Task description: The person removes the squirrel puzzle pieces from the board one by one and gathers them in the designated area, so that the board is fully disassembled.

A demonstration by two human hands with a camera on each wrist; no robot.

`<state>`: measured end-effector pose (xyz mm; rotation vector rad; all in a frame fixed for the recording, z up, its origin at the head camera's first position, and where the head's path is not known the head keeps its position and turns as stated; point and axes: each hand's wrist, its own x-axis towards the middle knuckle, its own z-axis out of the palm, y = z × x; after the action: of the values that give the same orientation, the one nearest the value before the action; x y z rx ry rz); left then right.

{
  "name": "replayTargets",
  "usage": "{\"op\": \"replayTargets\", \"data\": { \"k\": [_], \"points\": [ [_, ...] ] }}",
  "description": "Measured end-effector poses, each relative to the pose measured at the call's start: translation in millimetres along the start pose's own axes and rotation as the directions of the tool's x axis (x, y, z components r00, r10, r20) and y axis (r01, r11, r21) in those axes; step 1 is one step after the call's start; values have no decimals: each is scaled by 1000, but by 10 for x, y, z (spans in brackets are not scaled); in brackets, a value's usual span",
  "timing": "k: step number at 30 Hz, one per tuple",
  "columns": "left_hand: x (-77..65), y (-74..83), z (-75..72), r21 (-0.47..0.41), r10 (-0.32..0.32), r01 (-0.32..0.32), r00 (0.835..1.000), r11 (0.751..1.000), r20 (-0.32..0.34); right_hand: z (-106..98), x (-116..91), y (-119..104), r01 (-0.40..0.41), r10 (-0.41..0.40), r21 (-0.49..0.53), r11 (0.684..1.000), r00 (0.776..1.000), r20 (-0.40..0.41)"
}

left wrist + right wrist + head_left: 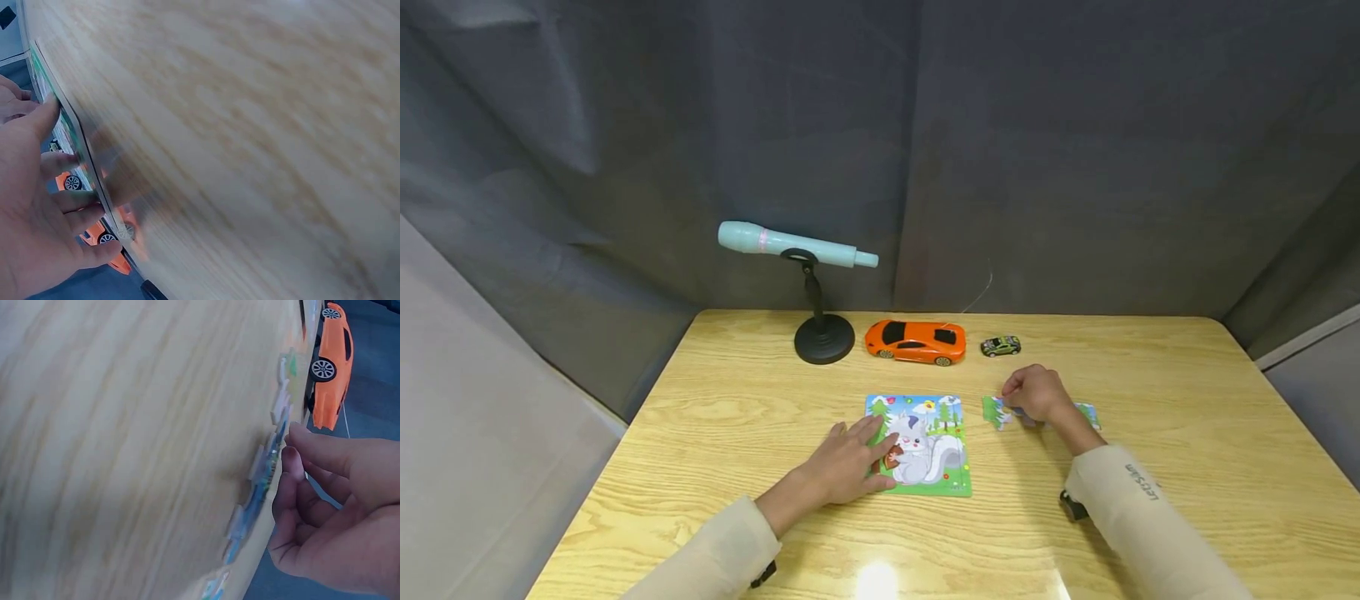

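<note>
While I watch through the head camera, the left hand [848, 463] rests on the left part of a squirrel puzzle [936, 454], its fingers spread and nearly straight, released and grasping nothing. The puzzle lies flat on the wood-grain table [1000, 537]. Just to its right I have the right hand [1037, 395] over a row of loose puzzle pieces [995, 412], with pieces showing on both sides of it. Behind the puzzle stands an orange toy car [917, 342], with a small green toy car [1001, 346] near its right end. To the orange car's left, a pale blue microphone [820, 252] lies across the top of a black stand [823, 338], its thicker end pointing left. A dark cloth [1045, 167] hangs behind the table.

From the left wrist I get a slanted look along the puzzle's edge. The thumb lies at that edge, the other fingers apart, with the orange car's wheels showing past them.

On the right wrist view I see the fingers curled, thumb and index tips close together right at the pieces; whether a piece is pinched between them, I cannot tell. The pieces form a ragged line on the table, partly blurred, with the orange car beyond.
</note>
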<state>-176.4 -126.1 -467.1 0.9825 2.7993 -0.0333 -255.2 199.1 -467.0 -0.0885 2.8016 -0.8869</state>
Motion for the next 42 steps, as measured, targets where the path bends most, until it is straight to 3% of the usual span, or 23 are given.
{"op": "replayTargets", "data": {
  "k": [8, 16, 26, 31, 42],
  "points": [
    [15, -45, 11, 58, 49, -45, 996, 997, -68, -65, -83, -149, 66, -66, -12, 998, 997, -30],
    [36, -11, -62, -21, 72, -76, 990, 997, -122, -21, -215, -360, 113, -114, 62, 992, 994, 4],
    [57, 187, -37, -47, 158, -161, 985, 986, -63, 170, -334, -557, 152, -168, 158, 976, 981, 98],
    [72, 224, -11, -38, 163, -164, 986, 986, -45, 293, -368, -601, 185, -212, 185, 965, 968, 138],
    [96, 278, 18, -22, 170, -170, 985, 985, 4, 450, -332, -649, 201, -216, 134, 970, 970, 109]
  ]
}}
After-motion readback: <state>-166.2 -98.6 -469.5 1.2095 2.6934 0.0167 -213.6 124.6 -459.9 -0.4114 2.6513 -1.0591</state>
